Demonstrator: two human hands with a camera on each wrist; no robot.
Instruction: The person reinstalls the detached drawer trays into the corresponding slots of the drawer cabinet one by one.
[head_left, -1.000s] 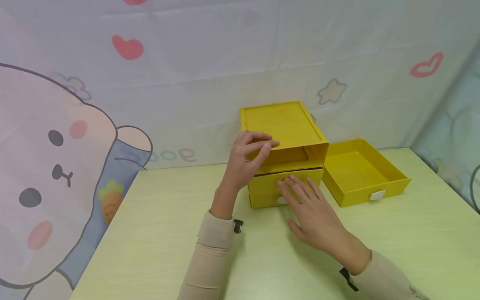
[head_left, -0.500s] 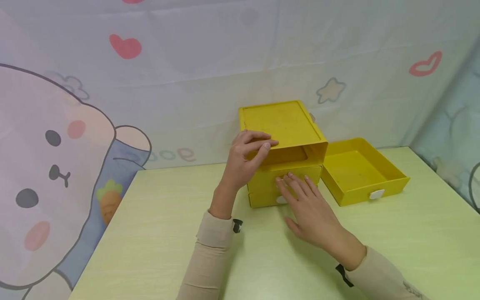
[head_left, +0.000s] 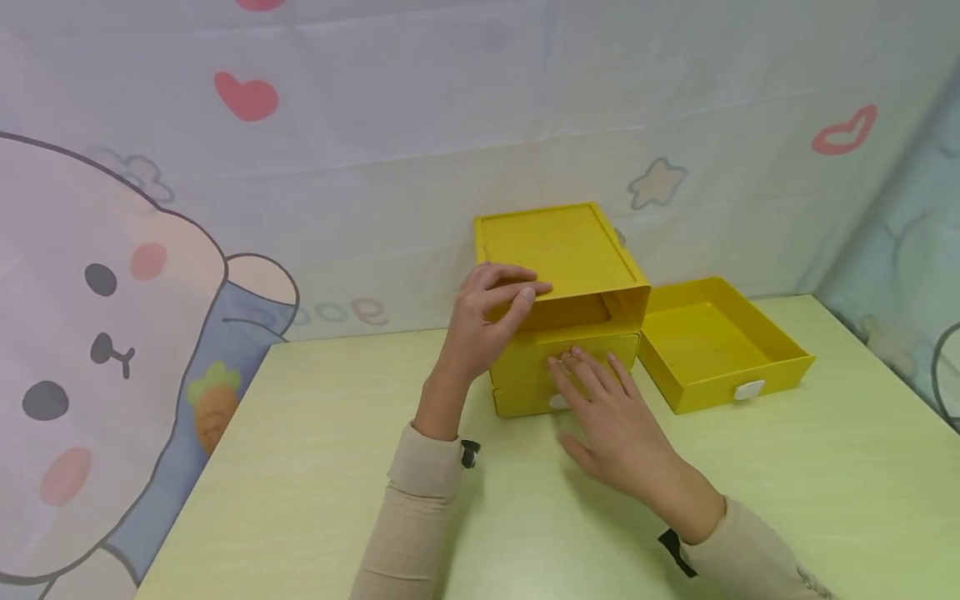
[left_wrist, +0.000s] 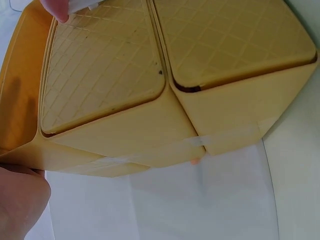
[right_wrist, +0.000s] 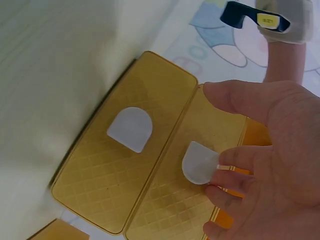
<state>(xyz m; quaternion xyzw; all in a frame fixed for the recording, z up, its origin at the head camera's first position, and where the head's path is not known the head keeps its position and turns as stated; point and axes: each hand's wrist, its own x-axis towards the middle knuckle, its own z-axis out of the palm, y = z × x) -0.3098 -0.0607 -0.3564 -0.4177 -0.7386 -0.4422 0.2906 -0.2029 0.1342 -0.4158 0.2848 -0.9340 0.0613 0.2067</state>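
A yellow drawer cabinet [head_left: 562, 242] stands near the wall, its top slot open at the front. Beneath that slot, the middle drawer [head_left: 517, 362] and the bottom drawer [right_wrist: 105, 170] sit inside with their fronts about level. My left hand [head_left: 483, 321] grips the cabinet's upper left front edge, fingers on top and thumb at the slot. With extended fingers, my right hand [head_left: 626, 437] presses the middle drawer's front; in the right wrist view, its fingertips meet the white handle [right_wrist: 200, 162]. Another white handle [right_wrist: 130, 129] shows on the bottom drawer.
A pulled-out yellow drawer [head_left: 705, 392] with a white handle [head_left: 748, 390] lies on the pale table [head_left: 337, 467], right beside the cabinet. Behind the table hangs a printed cloth [head_left: 420, 108] with hearts and a cartoon animal.
The middle drawer has slid inward under my right hand, from sticking out with a dark gap above it to level with the bottom drawer. My left hand keeps its place on the cabinet.
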